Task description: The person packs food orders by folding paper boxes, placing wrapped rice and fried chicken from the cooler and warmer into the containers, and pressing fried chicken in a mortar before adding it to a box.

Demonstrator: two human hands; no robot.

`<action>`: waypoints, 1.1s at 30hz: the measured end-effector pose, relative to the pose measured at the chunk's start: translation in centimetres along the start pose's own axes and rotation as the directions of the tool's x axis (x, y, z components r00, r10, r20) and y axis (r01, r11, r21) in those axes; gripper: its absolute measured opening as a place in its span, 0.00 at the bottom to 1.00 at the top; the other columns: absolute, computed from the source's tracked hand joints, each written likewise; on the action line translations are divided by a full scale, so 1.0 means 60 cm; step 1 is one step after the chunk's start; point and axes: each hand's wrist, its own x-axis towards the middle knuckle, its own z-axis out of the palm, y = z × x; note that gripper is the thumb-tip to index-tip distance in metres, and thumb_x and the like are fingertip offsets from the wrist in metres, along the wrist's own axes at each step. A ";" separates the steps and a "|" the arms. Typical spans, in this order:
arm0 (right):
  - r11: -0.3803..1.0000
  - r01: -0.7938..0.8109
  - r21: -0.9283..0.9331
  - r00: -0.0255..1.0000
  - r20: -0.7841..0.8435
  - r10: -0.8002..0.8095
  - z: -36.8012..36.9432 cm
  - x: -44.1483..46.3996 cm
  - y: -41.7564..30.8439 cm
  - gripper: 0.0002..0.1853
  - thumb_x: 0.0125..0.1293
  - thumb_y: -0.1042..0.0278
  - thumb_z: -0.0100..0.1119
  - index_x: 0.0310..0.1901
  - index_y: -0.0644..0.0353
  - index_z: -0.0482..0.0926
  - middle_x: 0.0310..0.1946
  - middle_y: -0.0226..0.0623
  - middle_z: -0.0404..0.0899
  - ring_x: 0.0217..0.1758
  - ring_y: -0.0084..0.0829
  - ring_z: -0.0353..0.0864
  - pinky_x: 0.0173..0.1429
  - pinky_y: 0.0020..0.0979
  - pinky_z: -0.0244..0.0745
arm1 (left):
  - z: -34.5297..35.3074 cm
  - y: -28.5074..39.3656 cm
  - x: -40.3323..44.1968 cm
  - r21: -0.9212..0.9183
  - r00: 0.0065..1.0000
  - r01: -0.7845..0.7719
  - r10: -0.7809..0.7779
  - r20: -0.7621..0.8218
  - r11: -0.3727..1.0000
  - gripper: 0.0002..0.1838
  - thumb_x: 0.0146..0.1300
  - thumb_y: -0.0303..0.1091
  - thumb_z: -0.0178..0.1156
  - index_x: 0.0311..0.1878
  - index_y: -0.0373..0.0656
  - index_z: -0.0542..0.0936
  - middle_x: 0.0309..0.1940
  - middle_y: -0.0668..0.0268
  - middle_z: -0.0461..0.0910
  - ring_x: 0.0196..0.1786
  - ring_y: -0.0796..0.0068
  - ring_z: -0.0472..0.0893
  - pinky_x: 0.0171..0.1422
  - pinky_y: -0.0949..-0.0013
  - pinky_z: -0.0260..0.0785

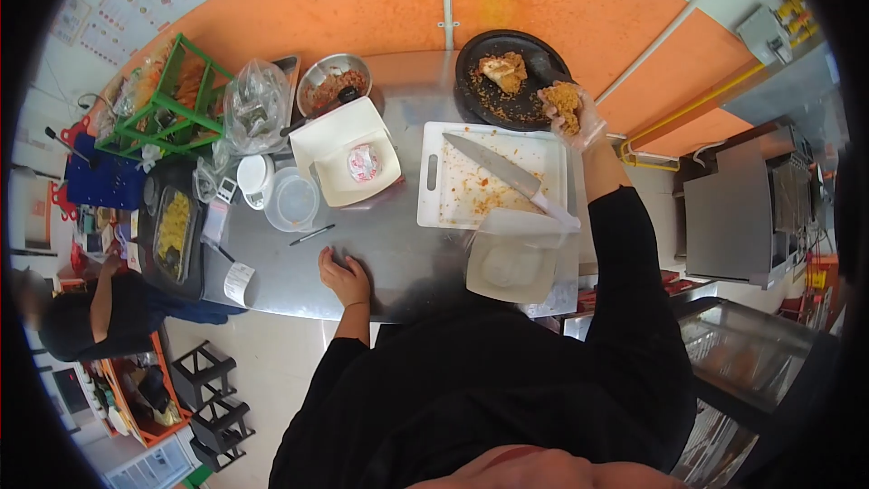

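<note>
My right hand (587, 125), in a clear plastic glove, grips a piece of fried chicken (562, 105) at the right rim of a black stone mortar (471, 100). Another piece of fried chicken (507, 72) lies inside the mortar among crumbs. Below it is a white cutting board (439, 208) strewn with crumbs, a large knife (493, 163) lying across it. An open paper box (511, 258) overlaps the board's near edge. At the table's front edge, my bare left hand (344, 281) rests with fingers apart and nothing in it. A pen (312, 234) lies just beyond it.
Another open paper box (321, 154) contains a round wrapped packet (364, 163). Behind it stands a metal bowl (362, 68) of reddish food. To the left are a plastic tub (293, 199), a green rack (172, 138) and a black tray (172, 276). Another person (100, 317) is at far left.
</note>
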 end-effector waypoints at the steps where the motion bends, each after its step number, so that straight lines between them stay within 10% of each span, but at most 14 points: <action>1: 1.000 0.001 0.002 1.000 -0.011 -0.001 0.008 -0.008 0.000 0.16 0.72 0.53 0.47 0.52 0.54 0.73 0.51 0.53 0.78 0.28 0.30 0.78 0.21 0.19 0.75 | 0.001 -0.001 0.000 -0.006 1.000 0.000 0.000 0.003 1.000 0.23 0.61 0.28 0.57 0.60 0.35 0.67 0.61 0.49 0.70 0.65 0.48 0.69 0.68 0.49 0.57; 10: 0.979 0.061 -0.197 0.965 0.262 -0.008 0.090 -0.181 -0.013 0.21 0.71 0.50 0.48 0.58 0.53 0.71 0.51 0.53 0.77 0.29 0.25 0.75 0.18 0.15 0.69 | 0.004 -0.013 -0.003 -0.034 0.999 -0.043 0.043 0.010 0.999 0.24 0.60 0.28 0.58 0.60 0.37 0.66 0.61 0.52 0.70 0.65 0.51 0.69 0.68 0.50 0.57; 18: 0.818 -0.272 -0.507 0.939 0.046 0.341 0.039 -0.407 0.143 0.27 0.62 0.47 0.60 0.59 0.49 0.70 0.48 0.47 0.80 0.38 0.29 0.82 0.26 0.25 0.75 | -0.001 -0.004 0.000 -0.019 0.997 -0.031 0.033 0.070 0.999 0.24 0.58 0.29 0.59 0.59 0.39 0.67 0.62 0.56 0.71 0.66 0.54 0.70 0.68 0.51 0.56; 20: 0.647 -0.418 -0.638 0.901 -0.383 0.204 0.032 -0.423 0.194 0.26 0.62 0.53 0.60 0.58 0.54 0.71 0.47 0.47 0.80 0.42 0.34 0.83 0.35 0.33 0.79 | -0.001 -0.002 -0.001 -0.006 0.996 -0.038 0.038 0.085 0.999 0.24 0.58 0.29 0.59 0.59 0.39 0.67 0.62 0.57 0.71 0.66 0.55 0.70 0.68 0.52 0.56; 21: 0.652 -0.416 -0.634 0.901 -0.387 0.197 0.014 -0.424 0.229 0.26 0.62 0.53 0.60 0.58 0.54 0.71 0.47 0.47 0.80 0.42 0.34 0.83 0.35 0.33 0.79 | -0.002 0.000 -0.001 0.014 0.995 -0.046 0.044 0.087 0.999 0.24 0.58 0.29 0.59 0.59 0.40 0.67 0.62 0.57 0.72 0.66 0.56 0.69 0.68 0.52 0.56; 23: 0.263 -0.166 -0.950 0.892 -0.258 -0.371 -0.033 -0.412 0.300 0.26 0.61 0.60 0.60 0.59 0.60 0.70 0.49 0.51 0.78 0.47 0.44 0.82 0.49 0.39 0.78 | -0.001 0.000 0.000 0.029 0.994 -0.060 0.057 0.090 0.998 0.24 0.58 0.30 0.59 0.59 0.40 0.67 0.62 0.58 0.72 0.66 0.56 0.69 0.69 0.53 0.55; 27: -0.041 -0.167 -0.985 0.923 -0.141 -0.357 -0.054 -0.407 0.363 0.30 0.59 0.67 0.61 0.63 0.65 0.66 0.55 0.59 0.75 0.61 0.55 0.73 0.65 0.46 0.67 | 0.003 -0.003 -0.002 0.058 0.994 -0.078 0.073 0.085 0.995 0.24 0.58 0.30 0.59 0.58 0.41 0.68 0.62 0.60 0.72 0.66 0.58 0.69 0.69 0.53 0.55; 33: -0.320 -0.101 -0.942 0.982 -0.044 -0.181 -0.027 -0.430 0.313 0.32 0.62 0.66 0.60 0.67 0.64 0.65 0.55 0.56 0.76 0.57 0.54 0.77 0.62 0.46 0.70 | 0.004 -0.006 -0.003 0.076 0.994 -0.091 0.086 0.071 0.993 0.24 0.58 0.30 0.58 0.59 0.41 0.67 0.61 0.60 0.72 0.66 0.58 0.70 0.68 0.53 0.56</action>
